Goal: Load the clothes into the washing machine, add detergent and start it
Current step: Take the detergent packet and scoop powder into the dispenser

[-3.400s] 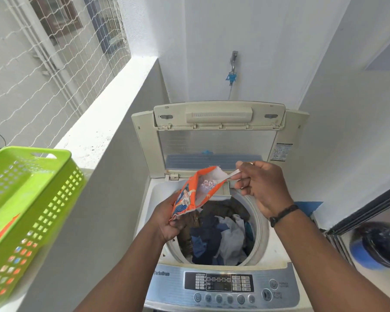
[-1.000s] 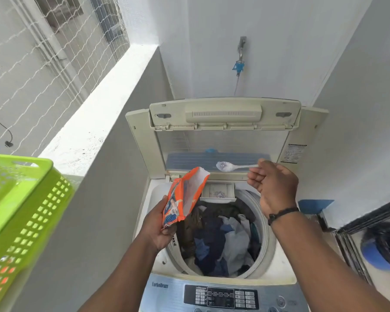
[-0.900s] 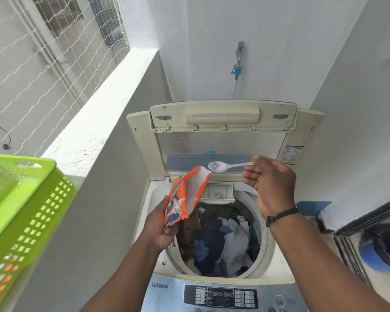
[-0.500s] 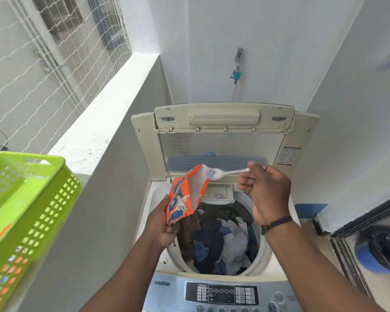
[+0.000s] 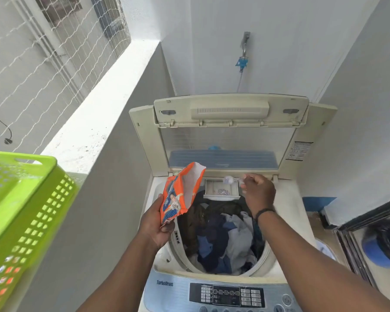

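Presently, the top-loading washing machine (image 5: 230, 221) fills centre frame, lid raised, drum holding mixed clothes (image 5: 223, 239). Loading appears complete; the detergent step is in hand. The left hand (image 5: 158, 224), lower centre, clasps the orange detergent packet (image 5: 180, 194), mouth open. The right hand (image 5: 259, 194) pinches a blurred white spoon (image 5: 231, 180) over the detergent drawer (image 5: 221, 190) at the drum's far rim, some powder already inside. Next, judged: tip the spoon squarely into the drawer, push it shut, close the lid, use the control panel (image 5: 227, 294).
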